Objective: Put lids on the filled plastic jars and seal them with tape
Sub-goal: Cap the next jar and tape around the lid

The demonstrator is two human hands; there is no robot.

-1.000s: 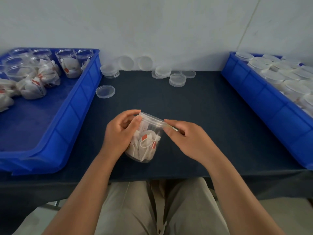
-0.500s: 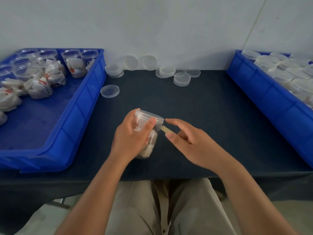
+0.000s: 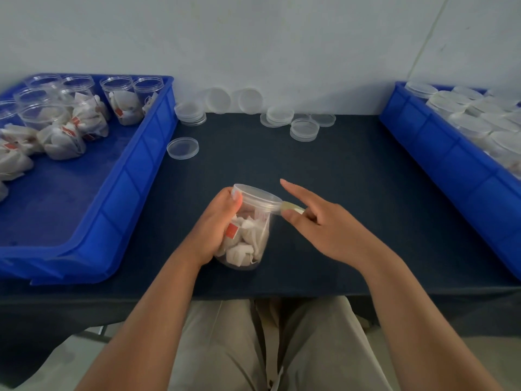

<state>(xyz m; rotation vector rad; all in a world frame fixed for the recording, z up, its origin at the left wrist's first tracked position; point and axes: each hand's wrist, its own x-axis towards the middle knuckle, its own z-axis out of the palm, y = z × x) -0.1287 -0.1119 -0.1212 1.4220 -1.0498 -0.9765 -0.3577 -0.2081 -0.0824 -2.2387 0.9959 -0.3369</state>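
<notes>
Gripping the jar (image 3: pixel 249 238) by its left side, the left hand (image 3: pixel 218 227) curls round the clear plastic wall, thumb up at the lid (image 3: pixel 255 194). The jar stands tilted on the dark cloth table (image 3: pixel 338 179), near the front edge, between the two hands. Half a second ago that hand hid most of the jar. Now the white sachets (image 3: pixel 239 249) and one red tag inside show.

The right hand (image 3: pixel 324 225) pinches a yellowish strip of tape (image 3: pixel 291 207) between thumb and a curled finger. The strip's other end sticks at the lid's rim. Its index finger, earlier bent toward the jar, now points out straight above the tape.

Farther back lie clear round lids (image 3: pixel 304 129): one single, three short stacks, one more flat, and two leaning on the pale wall (image 3: pixel 282 38).

Two blue plastic crates flank the table. The left crate (image 3: pixel 135 170) holds at least seven open jars (image 3: pixel 117 100) packed with sachets. The right crate (image 3: pixel 451 170) holds capped jars (image 3: pixel 462 121), too crowded to count.
</notes>
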